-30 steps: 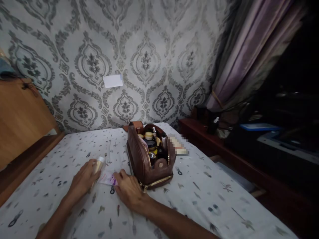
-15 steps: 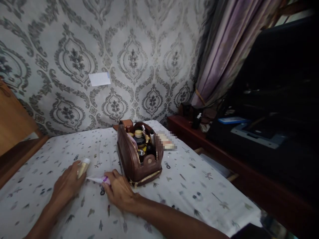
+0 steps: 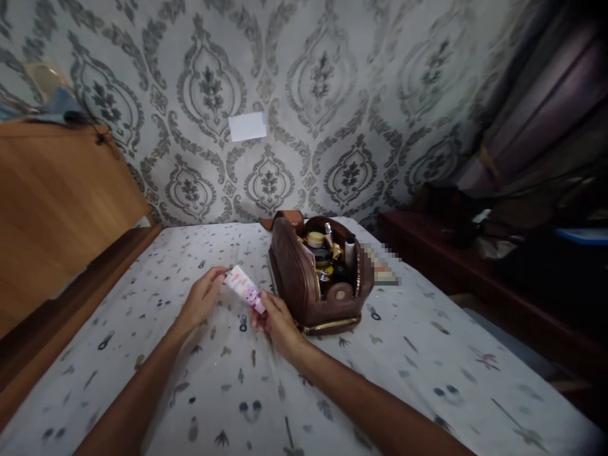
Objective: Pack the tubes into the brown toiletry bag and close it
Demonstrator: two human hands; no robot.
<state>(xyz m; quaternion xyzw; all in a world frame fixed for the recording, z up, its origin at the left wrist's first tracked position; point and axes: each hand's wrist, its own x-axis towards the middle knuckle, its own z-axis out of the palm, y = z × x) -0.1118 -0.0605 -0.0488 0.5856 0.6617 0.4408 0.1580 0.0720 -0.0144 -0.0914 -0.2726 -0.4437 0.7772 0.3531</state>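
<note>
Bag [image 3: 291, 275] on a sheet [image 3: 213, 405], containers [image 3: 319, 255] inside it, tube [image 3: 244, 290] left of the bag, between left hand [image 3: 202, 297] and right hand [image 3: 280, 321], wall [image 3: 266, 38] behind, panel [image 3: 61, 209] far left, curtain [image 3: 536, 126] right

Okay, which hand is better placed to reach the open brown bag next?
Probably the right hand: it's close beside the brown bag, holding one end of the printed tube. The left hand is at the tube's other end, farther from the bag.

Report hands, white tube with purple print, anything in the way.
Right hand grips white tube with purple print, near end. Left hand at far end, grip unclear. Open brown leathery bag beside right hand, clear of tube.
</note>
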